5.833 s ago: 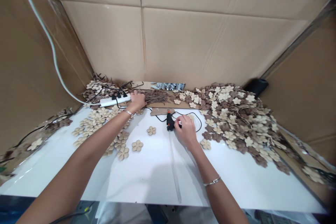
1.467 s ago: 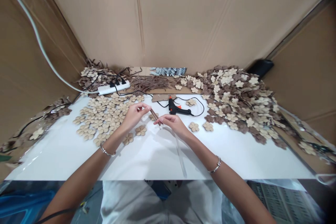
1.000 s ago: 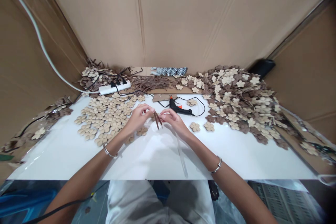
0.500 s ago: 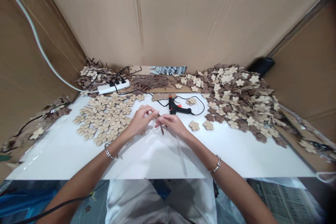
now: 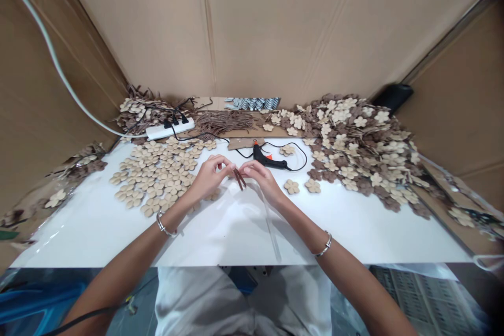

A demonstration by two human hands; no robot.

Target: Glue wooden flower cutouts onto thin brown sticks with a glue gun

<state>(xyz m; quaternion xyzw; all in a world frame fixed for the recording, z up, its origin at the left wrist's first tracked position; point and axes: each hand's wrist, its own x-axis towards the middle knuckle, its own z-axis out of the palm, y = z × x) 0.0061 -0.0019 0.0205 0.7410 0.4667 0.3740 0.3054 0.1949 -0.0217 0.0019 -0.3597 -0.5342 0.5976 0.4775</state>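
Observation:
A thin brown strip (image 5: 239, 179) is bent over, its two ends hanging toward me above the white table. My left hand (image 5: 212, 176) pinches it between thumb and fingertips. From the other side, the fingertips of my right hand (image 5: 263, 177) are closed on the same strip. Just beyond my hands lies a black glue gun (image 5: 271, 160) with an orange tip and trigger. Many beige flower-shaped pieces (image 5: 163, 173) are spread to the left of my left hand. Two loose beige flowers (image 5: 292, 187) rest to the right of my right hand.
A heap of brown and beige flowers (image 5: 354, 142) covers the table's right side. At the back are a bundle of brown strips (image 5: 226, 122), a white power strip (image 5: 170, 129) and striped silvery pieces (image 5: 252, 104). Cardboard walls (image 5: 252, 26) enclose the white table (image 5: 220, 241).
The brown strip was a single straight length pointing toward me; now it is folded with two ends showing. My right hand's fingers have shifted up toward the fold.

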